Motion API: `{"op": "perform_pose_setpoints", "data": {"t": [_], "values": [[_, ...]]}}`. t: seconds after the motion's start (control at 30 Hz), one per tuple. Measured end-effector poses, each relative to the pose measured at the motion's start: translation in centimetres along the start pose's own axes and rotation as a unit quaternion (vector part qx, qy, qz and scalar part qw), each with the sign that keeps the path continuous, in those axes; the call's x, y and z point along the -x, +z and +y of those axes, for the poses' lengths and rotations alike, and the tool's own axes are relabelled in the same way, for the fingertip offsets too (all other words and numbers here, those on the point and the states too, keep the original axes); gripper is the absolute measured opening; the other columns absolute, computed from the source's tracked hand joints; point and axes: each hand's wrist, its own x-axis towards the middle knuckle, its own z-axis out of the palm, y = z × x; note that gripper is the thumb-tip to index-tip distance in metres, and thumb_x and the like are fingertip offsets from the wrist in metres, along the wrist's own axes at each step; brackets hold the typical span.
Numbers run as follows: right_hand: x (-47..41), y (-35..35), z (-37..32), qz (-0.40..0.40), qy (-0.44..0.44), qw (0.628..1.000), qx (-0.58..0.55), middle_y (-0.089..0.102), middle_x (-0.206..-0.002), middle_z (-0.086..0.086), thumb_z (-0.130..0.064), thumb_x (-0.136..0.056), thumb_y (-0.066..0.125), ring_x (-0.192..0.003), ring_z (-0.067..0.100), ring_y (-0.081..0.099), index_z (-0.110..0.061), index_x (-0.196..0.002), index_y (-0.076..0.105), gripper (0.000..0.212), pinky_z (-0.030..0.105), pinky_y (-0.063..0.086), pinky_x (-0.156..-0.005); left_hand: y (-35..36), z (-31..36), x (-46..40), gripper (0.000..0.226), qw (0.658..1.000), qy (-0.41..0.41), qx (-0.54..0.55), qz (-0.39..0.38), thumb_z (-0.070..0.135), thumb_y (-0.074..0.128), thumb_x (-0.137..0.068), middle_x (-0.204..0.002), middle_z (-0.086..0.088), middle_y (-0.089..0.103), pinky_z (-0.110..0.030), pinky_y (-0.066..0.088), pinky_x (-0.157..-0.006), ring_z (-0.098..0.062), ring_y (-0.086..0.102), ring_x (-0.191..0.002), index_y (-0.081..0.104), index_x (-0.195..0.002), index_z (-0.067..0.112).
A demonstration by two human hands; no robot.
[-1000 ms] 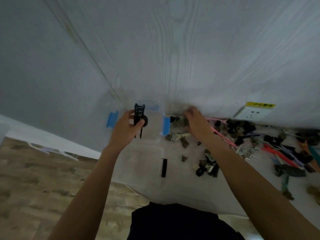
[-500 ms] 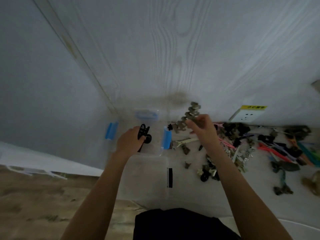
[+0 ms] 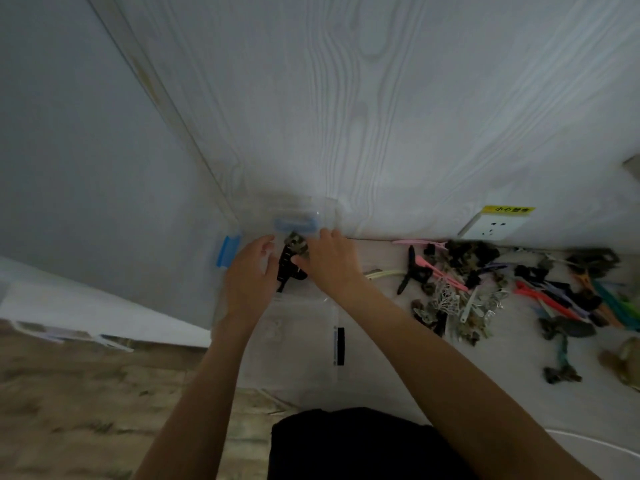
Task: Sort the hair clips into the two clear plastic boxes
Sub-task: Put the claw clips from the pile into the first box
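In the head view, both hands are seen over the far clear box, the one with blue latches, set against the wall. The left hand is held with fingers loosely spread, nothing gripped in it. The right hand is brought in from the other side; whether its fingers pinch anything cannot be told. Between the hands a black claw clip and a mottled clip are seen in or just above this box. A nearer clear box is placed just in front. The unsorted pile of clips is spread well to the right on the table. The clips are judged light, stiff and spring-loaded; they are best taken by the rear tabs, not the teeth.
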Motion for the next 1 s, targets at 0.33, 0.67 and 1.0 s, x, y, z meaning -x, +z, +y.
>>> {"op": "perform_pose_setpoints", "data": {"t": [0.33, 0.67, 1.0], "values": [[10.3, 0.3, 15.0, 0.14, 0.126, 0.973, -0.131, 0.068, -0.097, 0.015, -0.018, -0.085, 0.054, -0.089, 0.034, 0.06, -0.007, -0.098, 0.067, 0.022, 0.039, 0.047, -0.08, 5.8, 8.3, 1.5, 0.031, 0.957, 0.236, 0.082, -0.151, 0.023, 0.048, -0.091, -0.112, -0.006, 0.063, -0.016, 0.039, -0.089, -0.012, 0.055, -0.103, 0.056, -0.118, 0.009], [14.3, 5.1, 20.8, -0.023, 0.171, 0.978, -0.119, 0.046, -0.137, 0.009, -0.033, -0.087, 0.057, -0.121, 0.033, 0.044, -0.021, -0.136, 0.041, 0.053, 0.041, 0.035, -0.102, 16.5, 9.9, 1.6, 0.059, 0.905, 0.11, -0.264, -0.315, 0.022, 0.058, -0.085, -0.138, -0.011, 0.04, -0.041, 0.031, -0.103, -0.031, 0.038, -0.125, 0.033, -0.138, 0.018], [14.3, 4.6, 22.9, 0.015, 0.183, 0.954, -0.236, 0.058, -0.126, 0.005, -0.021, -0.091, 0.053, -0.1, 0.026, 0.058, -0.024, -0.128, 0.051, 0.037, 0.032, 0.043, -0.084, 19.2, 12.4, 2.8, 0.061, 0.929, 0.156, -0.154, -0.296, 0.03, 0.063, -0.079, -0.132, -0.012, 0.042, -0.042, 0.046, -0.09, -0.031, 0.045, -0.116, 0.039, -0.134, 0.015]]}}
